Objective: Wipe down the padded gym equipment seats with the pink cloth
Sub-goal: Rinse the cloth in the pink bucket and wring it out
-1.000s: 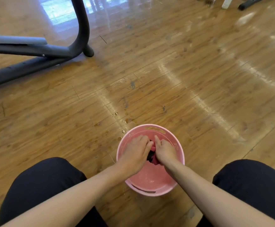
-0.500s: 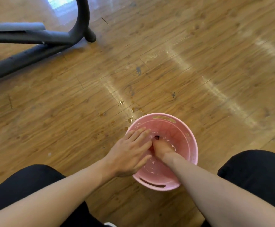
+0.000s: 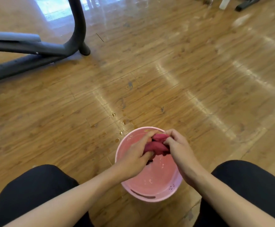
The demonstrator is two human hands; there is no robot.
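Both hands have risen out of the pink bucket (image 3: 149, 192) since half a second ago, lifting the pink cloth (image 3: 156, 145) clear of the water it was pressed into. Far off to the upper left of the fingers stands a dark equipment frame (image 3: 35, 49) on the wooden floor (image 3: 198, 79), and water drops (image 3: 122, 126) lie just beyond the bucket's far rim. Left hand (image 3: 133, 159) has its fingers curled round the cloth's near end; right hand (image 3: 179, 146) pinches the bunched far end, the cloth held between them above the bucket. This looks like wringing, a step before any wiping; no padded seat is in view. Next, twist firmly over the bucket, then carry the cloth to a seat.
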